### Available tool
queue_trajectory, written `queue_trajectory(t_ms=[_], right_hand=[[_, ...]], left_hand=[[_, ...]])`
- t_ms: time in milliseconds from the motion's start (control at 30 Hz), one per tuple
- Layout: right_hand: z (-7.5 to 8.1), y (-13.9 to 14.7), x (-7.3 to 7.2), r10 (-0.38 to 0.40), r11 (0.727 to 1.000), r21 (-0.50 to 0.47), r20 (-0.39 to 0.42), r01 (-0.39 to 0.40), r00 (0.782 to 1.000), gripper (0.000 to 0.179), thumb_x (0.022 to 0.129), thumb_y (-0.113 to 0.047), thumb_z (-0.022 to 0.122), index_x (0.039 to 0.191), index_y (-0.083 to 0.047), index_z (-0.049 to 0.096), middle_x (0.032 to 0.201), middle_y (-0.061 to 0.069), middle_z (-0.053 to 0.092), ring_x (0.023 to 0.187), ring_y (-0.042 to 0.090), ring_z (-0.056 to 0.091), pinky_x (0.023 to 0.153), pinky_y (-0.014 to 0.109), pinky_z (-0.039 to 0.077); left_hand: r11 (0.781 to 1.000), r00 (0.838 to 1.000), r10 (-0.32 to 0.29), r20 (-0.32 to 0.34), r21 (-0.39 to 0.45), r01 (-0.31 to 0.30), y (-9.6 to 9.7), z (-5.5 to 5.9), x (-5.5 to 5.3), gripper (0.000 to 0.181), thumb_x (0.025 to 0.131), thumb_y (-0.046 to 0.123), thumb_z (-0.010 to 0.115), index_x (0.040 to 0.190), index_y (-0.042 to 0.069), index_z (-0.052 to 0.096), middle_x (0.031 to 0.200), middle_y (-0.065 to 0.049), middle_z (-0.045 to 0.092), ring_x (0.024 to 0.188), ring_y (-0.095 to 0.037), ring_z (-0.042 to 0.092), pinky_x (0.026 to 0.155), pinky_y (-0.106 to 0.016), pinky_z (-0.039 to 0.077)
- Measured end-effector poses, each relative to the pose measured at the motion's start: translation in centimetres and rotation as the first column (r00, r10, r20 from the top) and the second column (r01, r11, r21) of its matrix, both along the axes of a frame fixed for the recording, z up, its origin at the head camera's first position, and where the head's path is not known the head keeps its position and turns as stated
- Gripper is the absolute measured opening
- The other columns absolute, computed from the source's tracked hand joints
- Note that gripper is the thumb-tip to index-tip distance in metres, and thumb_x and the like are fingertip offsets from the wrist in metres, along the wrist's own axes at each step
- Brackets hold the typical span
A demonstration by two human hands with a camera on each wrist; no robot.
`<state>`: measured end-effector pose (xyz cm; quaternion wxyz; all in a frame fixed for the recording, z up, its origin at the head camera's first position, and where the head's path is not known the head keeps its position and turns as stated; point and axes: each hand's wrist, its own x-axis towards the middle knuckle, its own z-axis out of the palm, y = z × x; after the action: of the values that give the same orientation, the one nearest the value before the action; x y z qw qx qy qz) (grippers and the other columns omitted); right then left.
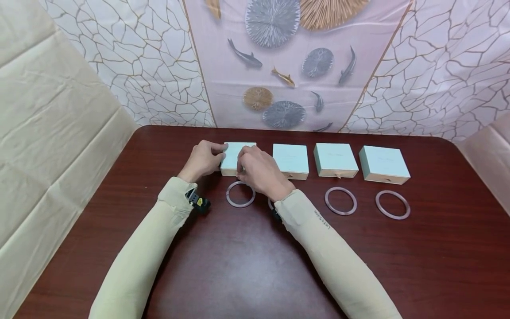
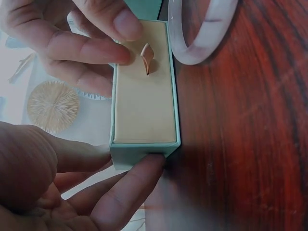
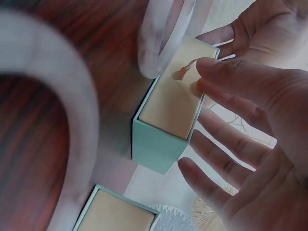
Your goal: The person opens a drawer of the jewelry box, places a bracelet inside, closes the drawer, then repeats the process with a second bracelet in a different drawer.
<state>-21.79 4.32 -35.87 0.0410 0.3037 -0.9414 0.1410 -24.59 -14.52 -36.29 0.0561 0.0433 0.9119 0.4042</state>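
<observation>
Left wrist: left fingers [image 2: 127, 195] hold box [image 2: 144, 113], right fingers [image 2: 79, 48] near tab [image 2: 147, 52]

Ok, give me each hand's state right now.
Left hand: holding the leftmost box.
Right hand: open, at that box's pull tab.

Likely a bangle [image 1: 269, 204] — mostly hidden

We see mint boxes [image 1: 232, 157] with cream fronts [image 2: 145, 110], a red-brown grained table [image 2: 250, 125], cream sleeves [image 1: 137, 248], a gold-veined white backdrop [image 1: 159, 62] and milky bangles [image 2: 209, 41], seemingly streaked lilac.
</observation>
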Motion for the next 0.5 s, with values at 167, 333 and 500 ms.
queue_trajectory(t_ms=[167,333,500], right_hand=[[0.24,-0.47,0.14,0.005,1.000,0.014,-0.052,-0.005,0.999,0.019,0.092,-0.004,0.068,0.083,-0.015,0.081,0.108,0.003,0.067,0.103,0.024,0.060,0.084,0.034,0.055],[0.16,-0.76,0.25,-0.012,0.999,0.035,-0.057,0.014,0.998,0.020,0.090,-0.003,0.070,0.079,-0.016,0.079,0.108,0.002,0.067,0.100,0.023,0.059,0.082,0.033,0.054],[-0.16,-0.83,0.39,-0.010,0.998,0.055,-0.072,0.014,0.997,0.020,0.088,-0.003,0.072,0.075,-0.016,0.077,0.107,0.002,0.066,0.097,0.023,0.059,0.080,0.034,0.053]], left_hand=[[1.000,1.000,-0.008,-0.004,0.024,0.008,-0.17,0.26,-0.04,0.036,0.103,0.012,0.059,0.138,0.009,0.065,0.144,-0.016,0.061,0.097,-0.026,0.074,0.072,-0.028,0.062],[1.000,1.000,-0.013,0.008,0.026,0.013,-0.11,0.29,-0.08,0.036,0.103,0.012,0.059,0.138,0.009,0.065,0.143,-0.016,0.062,0.098,-0.027,0.074,0.074,-0.030,0.062],[1.000,1.000,-0.011,0.022,0.023,0.010,0.05,0.12,0.12,0.036,0.103,0.012,0.060,0.139,0.009,0.064,0.143,-0.016,0.062,0.104,-0.027,0.072,0.076,-0.031,0.062]])
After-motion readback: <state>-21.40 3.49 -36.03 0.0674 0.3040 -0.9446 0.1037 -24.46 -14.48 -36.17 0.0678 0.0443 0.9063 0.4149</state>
